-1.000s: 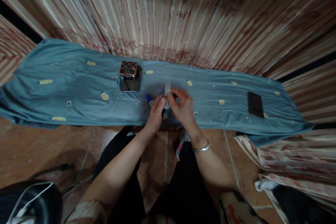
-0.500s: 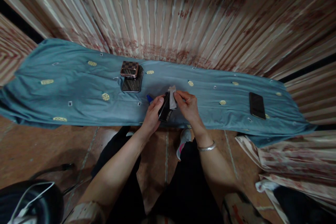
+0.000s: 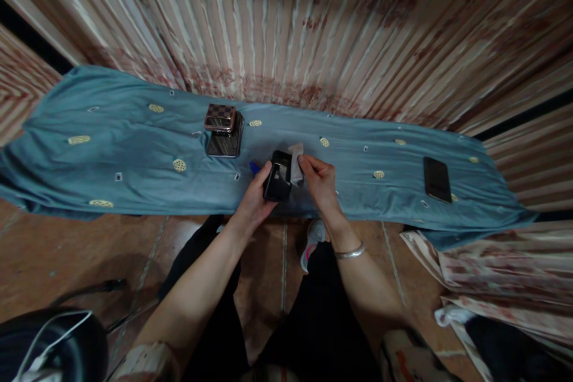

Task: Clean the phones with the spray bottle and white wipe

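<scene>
My left hand (image 3: 255,200) grips a glossy black phone (image 3: 277,179) along its left side, with the thumb at its edge. The phone's dark face is turned up and catches a pale reflection. A thin greyish-white wipe (image 3: 296,166) is pinched between the thumb and fingers of my right hand (image 3: 320,182). It hangs at the phone's right edge; whether it touches the phone is hard to tell. A small blue item (image 3: 255,167) lies beside my left thumb, partly hidden, its kind unclear.
A narrow table under a teal cloth (image 3: 134,149) runs across the view. At left, a brown checkered case-like item (image 3: 220,117) rests on a dark glossy device (image 3: 225,144). Another dark phone (image 3: 437,179) lies at right. Pleated curtains (image 3: 286,30) hang behind.
The phone has turned in my left hand, so its broad dark face now shows instead of a narrow, slanted view. The wipe has shifted slightly outward at its right edge.
</scene>
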A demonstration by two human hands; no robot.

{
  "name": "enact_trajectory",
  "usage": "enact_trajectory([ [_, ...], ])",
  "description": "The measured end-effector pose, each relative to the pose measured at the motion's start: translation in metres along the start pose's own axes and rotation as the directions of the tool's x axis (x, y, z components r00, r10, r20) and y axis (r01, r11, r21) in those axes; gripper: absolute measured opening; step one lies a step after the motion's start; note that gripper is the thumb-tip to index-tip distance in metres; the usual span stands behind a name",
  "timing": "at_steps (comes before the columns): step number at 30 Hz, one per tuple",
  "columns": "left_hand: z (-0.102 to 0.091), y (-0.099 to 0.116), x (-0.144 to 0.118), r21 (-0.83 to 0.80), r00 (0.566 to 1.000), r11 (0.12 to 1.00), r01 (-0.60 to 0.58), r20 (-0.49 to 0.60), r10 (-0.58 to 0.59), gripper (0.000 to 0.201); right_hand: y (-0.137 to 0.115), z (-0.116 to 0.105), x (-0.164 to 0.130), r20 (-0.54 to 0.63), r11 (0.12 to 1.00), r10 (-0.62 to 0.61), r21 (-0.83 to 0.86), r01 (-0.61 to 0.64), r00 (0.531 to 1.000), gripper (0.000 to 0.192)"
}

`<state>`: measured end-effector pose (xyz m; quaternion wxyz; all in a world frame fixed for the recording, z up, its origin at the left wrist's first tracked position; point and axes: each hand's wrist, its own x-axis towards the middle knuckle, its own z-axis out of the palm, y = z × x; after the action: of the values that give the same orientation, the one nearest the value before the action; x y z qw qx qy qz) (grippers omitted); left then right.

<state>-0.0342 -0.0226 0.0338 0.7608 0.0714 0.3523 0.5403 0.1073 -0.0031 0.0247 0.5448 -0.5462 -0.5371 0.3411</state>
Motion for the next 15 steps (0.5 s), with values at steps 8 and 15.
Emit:
enact_trajectory([
  [8, 0.016, 0.011, -0.005, -0.101, 0.995, 0.994, 0.036, -0.086, -0.045, 0.034, 0.0, 0.01, -0.005, -0.026, 0.991, 0.044, 0.13, -0.04, 0.999, 0.048],
  [15, 0.012, 0.013, 0.003, -0.154, 0.998, 0.988, -0.024, -0.067, 0.013, 0.028, -0.01, 0.013, -0.019, 0.037, 0.999, -0.024, -0.033, 0.025, 0.999, 0.046],
])
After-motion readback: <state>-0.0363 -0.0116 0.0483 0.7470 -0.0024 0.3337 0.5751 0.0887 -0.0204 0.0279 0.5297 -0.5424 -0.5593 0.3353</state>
